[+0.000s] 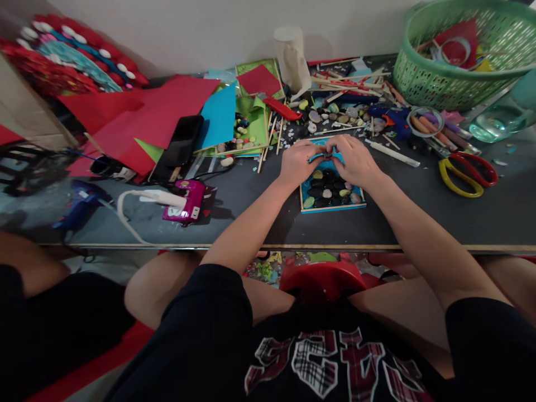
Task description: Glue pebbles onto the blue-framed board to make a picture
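Note:
A small blue panel (334, 208) edged with thin wooden sticks lies on the dark table, with black, white and yellow-green pebbles (327, 193) on its lower part. Over its upper part, my left hand (302, 160) and my right hand (352, 158) meet at the fingertips. Both hands have their fingers closed in a pinch around something small and dark, too small to make out. The hands hide the panel's upper corners.
Scissors (460, 180), a white glue stick (393, 153) and a green basket (439, 84) are to the right. Loose pebbles (343, 118) and sticks lie behind. Left are red paper (142, 120), a phone (184, 139), a purple power adapter (191, 202) and a glue gun (81, 204). People sit on both sides.

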Tool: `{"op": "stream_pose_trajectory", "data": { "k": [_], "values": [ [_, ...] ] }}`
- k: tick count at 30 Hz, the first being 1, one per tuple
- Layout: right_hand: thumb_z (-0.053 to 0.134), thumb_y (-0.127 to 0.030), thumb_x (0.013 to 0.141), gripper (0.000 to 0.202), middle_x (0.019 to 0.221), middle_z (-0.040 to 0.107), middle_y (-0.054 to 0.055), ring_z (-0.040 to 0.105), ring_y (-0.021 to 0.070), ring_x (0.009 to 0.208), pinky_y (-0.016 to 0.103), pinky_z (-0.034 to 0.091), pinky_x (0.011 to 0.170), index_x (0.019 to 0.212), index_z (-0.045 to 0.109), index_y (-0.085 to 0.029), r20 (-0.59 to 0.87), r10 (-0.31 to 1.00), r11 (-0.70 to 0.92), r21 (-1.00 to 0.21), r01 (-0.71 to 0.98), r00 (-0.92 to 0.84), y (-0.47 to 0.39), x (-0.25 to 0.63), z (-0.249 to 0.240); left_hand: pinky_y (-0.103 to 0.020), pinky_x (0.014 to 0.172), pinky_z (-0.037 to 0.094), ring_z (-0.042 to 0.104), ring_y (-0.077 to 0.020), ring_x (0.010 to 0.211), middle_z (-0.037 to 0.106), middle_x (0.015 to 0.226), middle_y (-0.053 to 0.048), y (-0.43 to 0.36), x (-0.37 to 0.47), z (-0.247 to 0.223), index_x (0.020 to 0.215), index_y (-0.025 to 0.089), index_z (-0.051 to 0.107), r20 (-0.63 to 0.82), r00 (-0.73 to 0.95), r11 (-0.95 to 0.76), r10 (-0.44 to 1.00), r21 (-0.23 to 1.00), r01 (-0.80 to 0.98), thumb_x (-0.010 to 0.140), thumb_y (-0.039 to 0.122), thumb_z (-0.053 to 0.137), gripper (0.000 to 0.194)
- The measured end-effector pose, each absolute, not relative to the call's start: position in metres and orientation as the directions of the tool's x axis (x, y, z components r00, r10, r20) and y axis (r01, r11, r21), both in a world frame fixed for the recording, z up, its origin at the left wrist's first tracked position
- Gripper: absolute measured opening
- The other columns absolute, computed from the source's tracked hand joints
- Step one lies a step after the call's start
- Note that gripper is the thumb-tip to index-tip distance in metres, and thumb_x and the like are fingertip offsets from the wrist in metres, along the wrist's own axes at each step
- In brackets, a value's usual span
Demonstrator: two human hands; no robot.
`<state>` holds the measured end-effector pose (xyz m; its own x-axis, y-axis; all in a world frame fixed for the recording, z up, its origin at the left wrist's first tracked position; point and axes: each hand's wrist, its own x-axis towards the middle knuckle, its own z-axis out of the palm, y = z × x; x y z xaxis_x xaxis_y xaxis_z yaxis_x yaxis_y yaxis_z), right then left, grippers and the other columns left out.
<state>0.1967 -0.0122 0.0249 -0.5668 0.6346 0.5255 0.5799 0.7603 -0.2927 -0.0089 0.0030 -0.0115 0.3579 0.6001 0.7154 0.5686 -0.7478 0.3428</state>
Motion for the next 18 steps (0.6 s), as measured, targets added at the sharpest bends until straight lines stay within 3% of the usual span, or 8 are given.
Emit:
{"op": "stream_pose_trajectory", "data": {
  "k": [13, 18],
  "values": [
    [0.049, -0.016, 0.087, 0.017, 0.095, 0.066, 0.008, 0.062, 0.0274, 0.092, 0.042, 0.051, 0.086, 0.101, 0.052, -0.024, 0.519, 0.651, 0.747, -0.306, 0.591, -0.554, -0.0114, 0.1988, 0.0256, -0.034, 0.085, 0.058, 0.073, -0.0218, 0.092, 0.080, 0.095, -0.008, -0.0006, -0.0079, -0.0057, 0.102, 0.022, 0.082, 0.622, 0.320, -0.673, 0.715, 0.489, 0.554, 0.096, 0.057, 0.066, 0.040],
    [0.052, -0.023, 0.091, 0.019, 0.104, 0.068, 0.010, 0.064, 0.0292, 0.099, 0.045, 0.052, 0.090, 0.109, 0.055, -0.023, 0.568, 0.650, 0.740, -0.323, 0.591, -0.504, -0.0136, 0.2000, 0.0274, -0.033, 0.083, 0.059, 0.073, -0.0203, 0.091, 0.079, 0.097, -0.008, -0.0001, -0.0073, -0.0090, 0.106, 0.022, 0.081, 0.645, 0.282, -0.669, 0.710, 0.492, 0.557, 0.096, 0.057, 0.066, 0.040]
  ]
}}
